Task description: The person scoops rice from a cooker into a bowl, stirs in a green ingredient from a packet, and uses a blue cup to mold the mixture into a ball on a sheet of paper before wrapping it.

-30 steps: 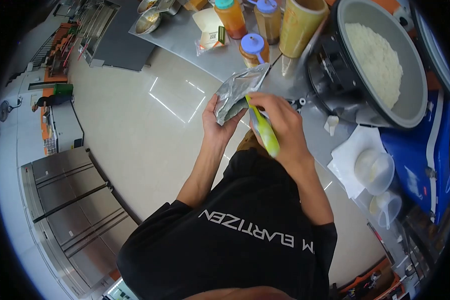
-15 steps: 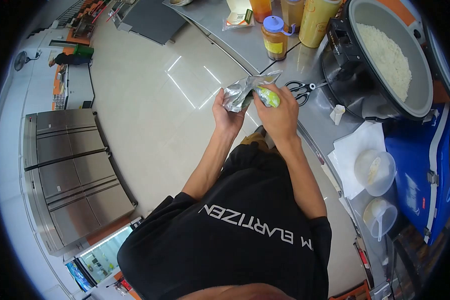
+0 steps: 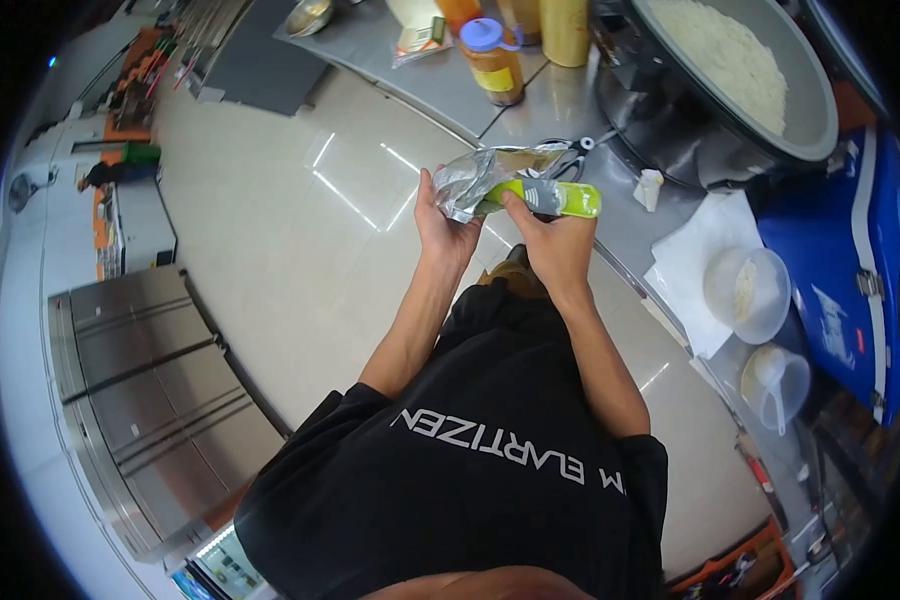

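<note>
A crinkled silver foil pouch [image 3: 467,180] sits in my left hand [image 3: 447,226], whose fingers and thumb close round its lower end. My right hand [image 3: 558,243] grips a tool with a lime-green and grey handle [image 3: 576,199], thumb on top. White residue marks the handle. The tool's other end goes in at or behind the foil, so its kind is hidden. Just beyond the pouch, black-handled scissors [image 3: 582,147] lie on the steel counter, partly covered from view.
A big cooker pot of white rice [image 3: 725,60] stands at the back right. Near it are a purple-lidded sauce bottle [image 3: 492,65], white paper sheets [image 3: 705,270], a clear plastic bowl [image 3: 760,290], a cup with a spoon [image 3: 778,385] and a blue insulated bag [image 3: 820,270].
My right hand has turned, and the green-and-grey handle now points right, with much more of it showing. The pouch stays in my left hand. The view has shifted somewhat.
</note>
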Tool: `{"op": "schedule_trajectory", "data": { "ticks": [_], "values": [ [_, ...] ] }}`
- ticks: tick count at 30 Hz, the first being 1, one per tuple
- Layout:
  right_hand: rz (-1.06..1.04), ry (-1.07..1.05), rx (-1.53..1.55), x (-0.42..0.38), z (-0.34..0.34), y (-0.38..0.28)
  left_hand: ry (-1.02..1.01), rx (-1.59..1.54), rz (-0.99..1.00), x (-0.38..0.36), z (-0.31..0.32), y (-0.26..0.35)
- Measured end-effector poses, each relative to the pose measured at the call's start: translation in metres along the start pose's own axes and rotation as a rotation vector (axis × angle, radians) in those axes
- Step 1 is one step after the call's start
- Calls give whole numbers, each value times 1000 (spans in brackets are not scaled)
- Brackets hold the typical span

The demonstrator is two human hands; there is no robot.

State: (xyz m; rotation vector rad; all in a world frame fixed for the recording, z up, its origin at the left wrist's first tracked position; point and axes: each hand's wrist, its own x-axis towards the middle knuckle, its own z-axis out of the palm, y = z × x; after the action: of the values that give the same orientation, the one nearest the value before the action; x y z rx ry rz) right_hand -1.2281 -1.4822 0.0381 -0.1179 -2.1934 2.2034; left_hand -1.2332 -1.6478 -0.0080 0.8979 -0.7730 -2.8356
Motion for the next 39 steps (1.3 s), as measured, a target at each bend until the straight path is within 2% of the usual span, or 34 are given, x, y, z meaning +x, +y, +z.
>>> {"op": "schedule_trajectory", "data": {
  "ticks": [3,6,9,14,17,20,22,26,29,39],
  "values": [
    [39,174,-26,-7,-27,-5,-3,-38,-125,14,6,-25],
    [-39,358,36,-10,-55,-12,-60,-40,-255,22,22,-52],
    [112,507,43,-12,-87,-19,-84,32,-334,22,49,-74],
    [123,761,-36,-14,-112,-26,-140,168,-466,26,87,-103],
    [105,845,-51,-11,-117,-24,-153,165,-522,38,96,-119],
    [210,813,-178,-9,-122,-12,-109,276,-541,45,107,-125],
    [273,878,-9,-4,-122,-13,-83,264,-583,54,110,-130],
    [258,927,136,-5,-127,-1,-141,277,-596,69,109,-132],
    [206,1007,260,-11,-131,-9,-212,210,-683,75,105,-132],
    [184,1138,411,-52,-161,-22,-188,186,-715,64,103,-161]
  ]
}}
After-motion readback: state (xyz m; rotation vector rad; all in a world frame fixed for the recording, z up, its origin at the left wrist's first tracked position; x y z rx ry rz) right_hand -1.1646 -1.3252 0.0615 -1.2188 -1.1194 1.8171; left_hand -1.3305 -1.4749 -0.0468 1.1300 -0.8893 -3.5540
